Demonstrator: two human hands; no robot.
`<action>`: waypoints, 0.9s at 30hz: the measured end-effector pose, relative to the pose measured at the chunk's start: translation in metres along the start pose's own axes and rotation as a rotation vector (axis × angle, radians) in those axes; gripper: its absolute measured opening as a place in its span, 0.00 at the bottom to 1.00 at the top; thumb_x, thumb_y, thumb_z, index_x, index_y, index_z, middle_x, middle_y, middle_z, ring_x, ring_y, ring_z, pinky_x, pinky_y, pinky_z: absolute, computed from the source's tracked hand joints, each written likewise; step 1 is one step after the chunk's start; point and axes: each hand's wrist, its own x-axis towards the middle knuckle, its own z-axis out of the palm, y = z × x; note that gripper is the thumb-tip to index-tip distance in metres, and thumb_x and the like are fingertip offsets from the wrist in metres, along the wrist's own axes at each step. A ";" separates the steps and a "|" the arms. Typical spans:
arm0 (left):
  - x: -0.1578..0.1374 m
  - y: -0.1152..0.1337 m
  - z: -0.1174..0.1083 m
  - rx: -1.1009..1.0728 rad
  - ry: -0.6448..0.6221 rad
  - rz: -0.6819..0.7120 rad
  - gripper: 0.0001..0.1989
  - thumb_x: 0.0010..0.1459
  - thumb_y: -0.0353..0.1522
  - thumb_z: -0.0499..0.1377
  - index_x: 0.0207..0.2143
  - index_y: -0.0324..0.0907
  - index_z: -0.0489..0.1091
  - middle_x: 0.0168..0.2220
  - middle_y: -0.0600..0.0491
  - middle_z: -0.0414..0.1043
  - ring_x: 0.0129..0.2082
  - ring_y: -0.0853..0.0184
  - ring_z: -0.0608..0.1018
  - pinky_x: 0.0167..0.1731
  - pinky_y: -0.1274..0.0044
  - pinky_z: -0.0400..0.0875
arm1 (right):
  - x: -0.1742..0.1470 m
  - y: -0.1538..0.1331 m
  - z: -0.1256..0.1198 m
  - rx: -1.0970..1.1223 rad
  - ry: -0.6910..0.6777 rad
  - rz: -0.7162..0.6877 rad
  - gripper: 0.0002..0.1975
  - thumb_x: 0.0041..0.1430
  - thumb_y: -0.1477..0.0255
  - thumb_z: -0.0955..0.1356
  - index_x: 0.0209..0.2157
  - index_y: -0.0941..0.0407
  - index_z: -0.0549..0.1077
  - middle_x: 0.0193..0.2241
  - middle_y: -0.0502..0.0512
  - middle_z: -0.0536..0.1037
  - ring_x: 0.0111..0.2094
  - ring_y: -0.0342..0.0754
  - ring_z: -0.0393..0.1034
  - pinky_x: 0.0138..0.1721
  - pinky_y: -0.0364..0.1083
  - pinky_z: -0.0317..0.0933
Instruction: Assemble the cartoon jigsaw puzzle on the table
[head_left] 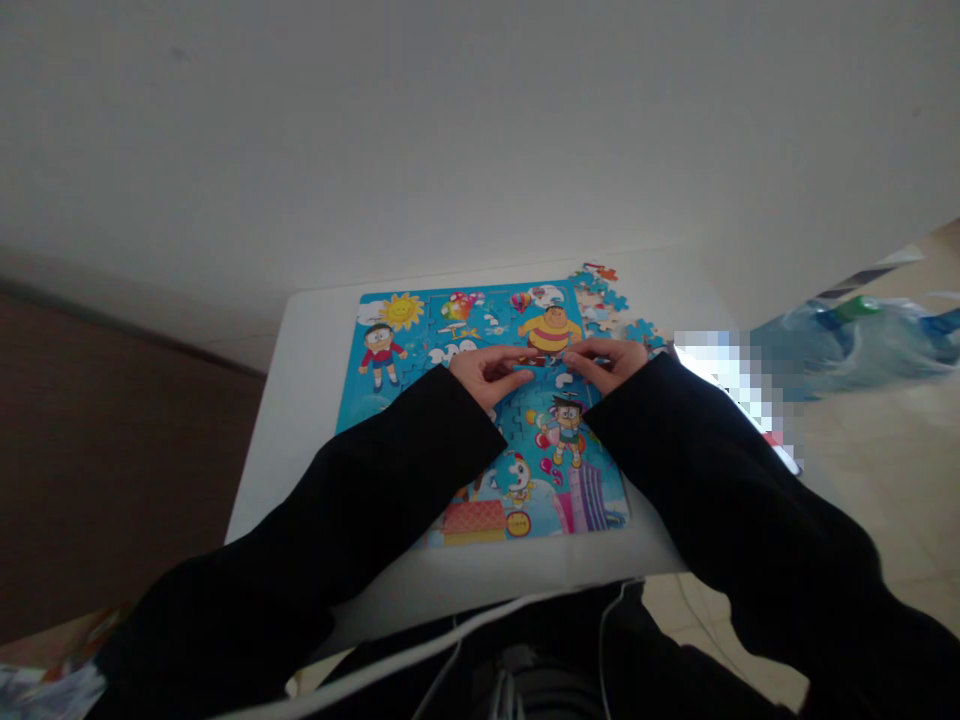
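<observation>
A blue cartoon jigsaw puzzle [382, 400] lies on a small white table, with figures, balloons, a sun and buildings printed on it. My left hand [487, 375] reaches over its middle, index finger and thumb stretched to the right with a gap between them. Opposite it, my right hand [609, 364] has its fingertips pinched at a small blue-and-white puzzle piece [553, 360], just below the yellow-shirted figure [551, 328]. Both hands rest low over the board, their fingertips close to each other. My forearms and sleeves cover parts of the puzzle's lower left and right edge.
Loose puzzle pieces [611, 300] are heaped beside the board's upper right corner. A bright, pixelated screen-like object [724, 380] is at the table's right edge. The white table [274, 400] stands against a pale wall. A white cable [420, 655] crosses in front of my lap. Plastic bags [862, 345] are at right.
</observation>
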 end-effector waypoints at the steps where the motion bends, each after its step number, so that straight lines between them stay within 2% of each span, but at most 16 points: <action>1: 0.000 -0.001 0.000 0.005 0.001 0.000 0.17 0.46 0.33 0.62 0.40 0.36 0.71 0.26 0.51 0.74 0.20 0.73 0.72 0.20 0.81 0.67 | 0.001 0.003 -0.002 -0.012 -0.014 0.003 0.13 0.52 0.60 0.65 0.31 0.53 0.75 0.22 0.51 0.76 0.22 0.43 0.69 0.21 0.42 0.63; 6: 0.000 0.000 -0.001 0.050 -0.016 0.019 0.18 0.47 0.34 0.61 0.41 0.37 0.71 0.34 0.47 0.75 0.25 0.71 0.75 0.25 0.79 0.70 | 0.006 0.018 -0.008 -0.035 -0.134 -0.014 0.13 0.49 0.62 0.67 0.34 0.54 0.76 0.20 0.50 0.75 0.21 0.42 0.69 0.20 0.40 0.63; 16: 0.000 -0.002 -0.002 0.141 -0.046 0.070 0.16 0.49 0.33 0.60 0.42 0.37 0.70 0.36 0.46 0.75 0.23 0.72 0.75 0.21 0.81 0.68 | 0.004 0.008 -0.010 -0.248 -0.088 -0.089 0.05 0.45 0.66 0.69 0.24 0.52 0.74 0.18 0.47 0.74 0.20 0.41 0.69 0.21 0.40 0.63; 22: -0.001 -0.002 -0.001 0.138 -0.066 0.072 0.16 0.50 0.32 0.60 0.42 0.38 0.70 0.36 0.46 0.75 0.25 0.71 0.75 0.23 0.80 0.69 | -0.003 0.011 -0.013 -0.326 -0.051 -0.240 0.08 0.50 0.63 0.67 0.27 0.51 0.76 0.25 0.49 0.77 0.23 0.42 0.69 0.26 0.43 0.64; 27: -0.001 0.002 -0.001 0.145 -0.063 0.079 0.15 0.49 0.31 0.60 0.42 0.38 0.70 0.36 0.47 0.75 0.26 0.71 0.76 0.24 0.80 0.70 | -0.011 0.022 -0.015 -0.372 -0.091 -0.384 0.10 0.48 0.60 0.67 0.30 0.49 0.76 0.31 0.51 0.77 0.31 0.47 0.71 0.35 0.48 0.65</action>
